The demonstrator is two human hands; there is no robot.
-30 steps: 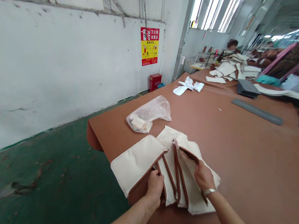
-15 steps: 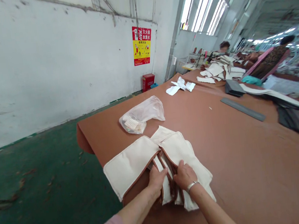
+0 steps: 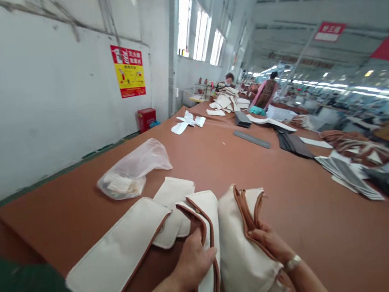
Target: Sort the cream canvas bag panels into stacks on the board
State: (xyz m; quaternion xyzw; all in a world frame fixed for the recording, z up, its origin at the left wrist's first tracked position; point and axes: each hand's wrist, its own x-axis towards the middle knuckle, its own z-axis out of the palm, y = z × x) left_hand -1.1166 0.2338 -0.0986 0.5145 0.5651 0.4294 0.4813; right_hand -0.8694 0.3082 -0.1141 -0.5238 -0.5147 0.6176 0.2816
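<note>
Cream fabric pieces with brown edges lie at the near part of a brown-covered table (image 3: 210, 163). My left hand (image 3: 195, 260) is closed round the brown edges of a few upright folded pieces (image 3: 207, 210). On the right, my right hand (image 3: 270, 240), with a bracelet at the wrist, grips a thicker bundle of cream pieces (image 3: 238, 253) by its brown edges. One long cream piece (image 3: 122, 255) lies flat to the left, and smaller cream pieces (image 3: 173, 193) lie behind my left hand.
Beyond the pieces lies a clear plastic bag (image 3: 137, 166). White scraps (image 3: 187, 122), a grey strip (image 3: 251, 138) and stacks of grey and white pieces (image 3: 349, 177) are farther off. A red box (image 3: 147, 118) stands by the wall. Two people are in the background.
My hands have moved apart, and the bundle in my right hand is now separated from the pieces in my left. The view has turned to the right.
</note>
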